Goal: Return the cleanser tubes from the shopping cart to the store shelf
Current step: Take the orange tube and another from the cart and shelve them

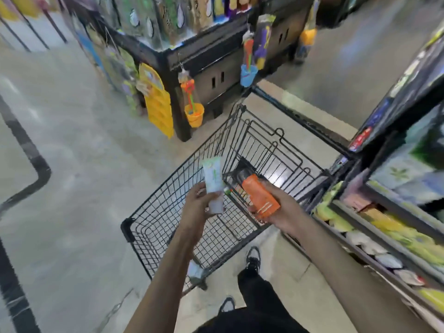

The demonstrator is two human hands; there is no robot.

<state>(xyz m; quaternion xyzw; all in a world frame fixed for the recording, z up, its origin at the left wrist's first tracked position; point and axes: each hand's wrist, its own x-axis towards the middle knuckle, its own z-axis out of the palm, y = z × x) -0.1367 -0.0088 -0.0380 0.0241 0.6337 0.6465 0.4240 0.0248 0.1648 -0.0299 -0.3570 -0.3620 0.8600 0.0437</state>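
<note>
My left hand grips a white cleanser tube with green print, held upright above the black wire shopping cart. In my right hand is an orange cleanser tube, tilted, with its darker cap end pointing up and left over the cart basket. Both hands hover above the cart's near half. A dark item lies in the cart's bottom; I cannot make out what it is. The store shelf with rows of yellow, white and green packs runs along the right.
A black display stand with hanging toy buckets stands beyond the cart. Grey floor stretches to the left, marked by a black line. My legs and shoes are just behind the cart. The picture is blurred by motion.
</note>
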